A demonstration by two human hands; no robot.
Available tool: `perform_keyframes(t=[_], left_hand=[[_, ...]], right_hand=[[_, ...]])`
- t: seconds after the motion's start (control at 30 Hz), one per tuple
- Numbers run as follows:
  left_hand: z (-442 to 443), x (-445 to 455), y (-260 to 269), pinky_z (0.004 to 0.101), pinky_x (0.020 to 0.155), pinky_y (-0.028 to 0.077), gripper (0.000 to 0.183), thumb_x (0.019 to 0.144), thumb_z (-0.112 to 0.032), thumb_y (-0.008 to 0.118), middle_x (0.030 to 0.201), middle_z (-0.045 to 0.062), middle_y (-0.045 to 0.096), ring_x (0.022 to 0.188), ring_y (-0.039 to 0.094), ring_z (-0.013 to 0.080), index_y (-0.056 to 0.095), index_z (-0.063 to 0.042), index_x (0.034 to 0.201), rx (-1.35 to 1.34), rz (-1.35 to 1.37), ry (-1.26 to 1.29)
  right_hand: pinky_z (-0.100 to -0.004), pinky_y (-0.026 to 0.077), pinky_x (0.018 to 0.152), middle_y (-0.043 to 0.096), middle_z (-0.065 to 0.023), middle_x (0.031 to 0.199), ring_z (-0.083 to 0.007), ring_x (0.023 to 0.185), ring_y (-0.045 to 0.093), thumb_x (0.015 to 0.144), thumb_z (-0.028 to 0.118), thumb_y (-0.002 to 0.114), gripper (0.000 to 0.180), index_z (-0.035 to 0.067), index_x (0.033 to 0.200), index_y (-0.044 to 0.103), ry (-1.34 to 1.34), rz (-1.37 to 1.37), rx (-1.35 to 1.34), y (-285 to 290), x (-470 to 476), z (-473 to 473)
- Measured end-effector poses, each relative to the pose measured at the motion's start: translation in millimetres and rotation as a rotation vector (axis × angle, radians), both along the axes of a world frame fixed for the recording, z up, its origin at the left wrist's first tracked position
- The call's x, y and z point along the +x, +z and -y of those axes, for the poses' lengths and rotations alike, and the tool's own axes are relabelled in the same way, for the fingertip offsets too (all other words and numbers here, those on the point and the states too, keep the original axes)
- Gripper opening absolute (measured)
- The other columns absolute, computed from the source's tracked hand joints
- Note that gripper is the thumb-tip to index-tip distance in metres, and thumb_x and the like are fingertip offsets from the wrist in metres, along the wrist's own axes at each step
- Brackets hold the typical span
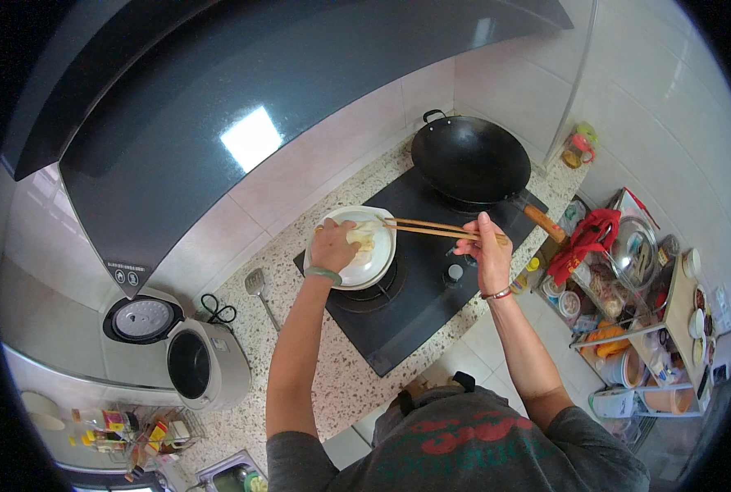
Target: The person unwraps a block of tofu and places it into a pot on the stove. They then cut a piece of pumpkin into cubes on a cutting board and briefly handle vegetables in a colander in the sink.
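A white round pot or dish (pixel 382 267) sits over the left burner of the black gas hob (pixel 424 307). My left hand (pixel 334 246), with a green bangle at its wrist, reaches over it from the left with bent fingers. A pale yellowish patch (pixel 363 240) shows beside its fingers; whether this is food or a pattern, I cannot tell. What lies under the palm is hidden. My right hand (pixel 488 249) grips a pair of wooden chopsticks (pixel 430 227) above the hob. Their tips point left, at the dish's upper right rim.
A black wok (pixel 470 160) rests on the right burner, its wooden handle (pixel 545 224) pointing towards the front right. Left of the hob lie a slotted turner (pixel 257 286) and an open rice cooker (pixel 218 363). The dark range hood (pixel 218 123) overhangs the back. A crowded shelf (pixel 642 332) stands right.
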State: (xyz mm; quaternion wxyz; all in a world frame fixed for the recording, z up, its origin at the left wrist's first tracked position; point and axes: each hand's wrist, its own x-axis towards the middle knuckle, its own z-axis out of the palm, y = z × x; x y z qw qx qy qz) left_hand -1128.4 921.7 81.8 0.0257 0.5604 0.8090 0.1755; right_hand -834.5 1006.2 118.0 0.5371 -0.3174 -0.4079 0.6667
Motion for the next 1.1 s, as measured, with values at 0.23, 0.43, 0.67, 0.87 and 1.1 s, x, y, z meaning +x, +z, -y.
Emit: perform_keyframes(t=[0.23, 0.43, 0.67, 0.87, 1.1], left_hand=[[-8, 6, 6, 0.0453, 0.084, 0.052, 0.047, 0.069, -0.031, 0.079, 0.105, 0.021, 0.06, 0.096, 0.062, 0.0376, 0.063, -0.013, 0.11, -0.055, -0.037, 0.115], [-11, 2, -4, 0.0453, 0.079, 0.052, 0.047, 0.064, -0.028, 0.081, 0.094, 0.023, 0.063, 0.089, 0.064, 0.0375, 0.063, -0.007, 0.102, 0.038, -0.031, 0.055], [-4, -12, 14, 0.0434, 0.081, 0.052, 0.045, 0.062, -0.026, 0.082, 0.093, 0.021, 0.064, 0.087, 0.065, 0.0362, 0.064, -0.007, 0.099, 0.152, 0.006, 0.077], [40, -27, 66, 0.0423, 0.082, 0.052, 0.043, 0.065, -0.026, 0.078, 0.092, 0.02, 0.067, 0.089, 0.065, 0.0347, 0.065, -0.006, 0.101, 0.209, 0.026, 0.205], [127, -21, 66, 0.0411, 0.08, 0.052, 0.045, 0.066, -0.024, 0.079, 0.097, 0.02, 0.068, 0.09, 0.065, 0.035, 0.066, -0.005, 0.104, 0.171, 0.165, 0.386]], right_hand=[[-0.0275, 0.059, 0.06, 0.067, -0.0121, 0.091, -0.0159, 0.069, 0.067, 0.095, 0.023, 0.063, 0.029, -0.006, 0.102, 0.064, 0.074, 0.113, 0.107, -9, -5, 7], [-0.0252, 0.058, 0.062, 0.062, -0.007, 0.09, -0.015, 0.072, 0.067, 0.095, 0.02, 0.064, 0.028, -0.008, 0.098, 0.066, 0.116, 0.151, 0.149, -12, -8, 16], [-0.0262, 0.058, 0.064, 0.066, -0.0096, 0.091, -0.0163, 0.074, 0.068, 0.096, 0.021, 0.061, 0.028, -0.007, 0.1, 0.065, 0.104, 0.153, 0.178, -12, -10, 19], [-0.0255, 0.056, 0.064, 0.067, -0.0094, 0.089, -0.0158, 0.074, 0.068, 0.098, 0.022, 0.059, 0.028, -0.005, 0.101, 0.065, 0.139, 0.119, 0.219, 12, -15, 19], [-0.0217, 0.049, 0.058, 0.06, -0.0035, 0.081, -0.0094, 0.064, 0.06, 0.093, 0.013, 0.065, 0.018, -0.004, 0.089, 0.068, 0.305, 0.38, 0.433, 10, -40, 27]])
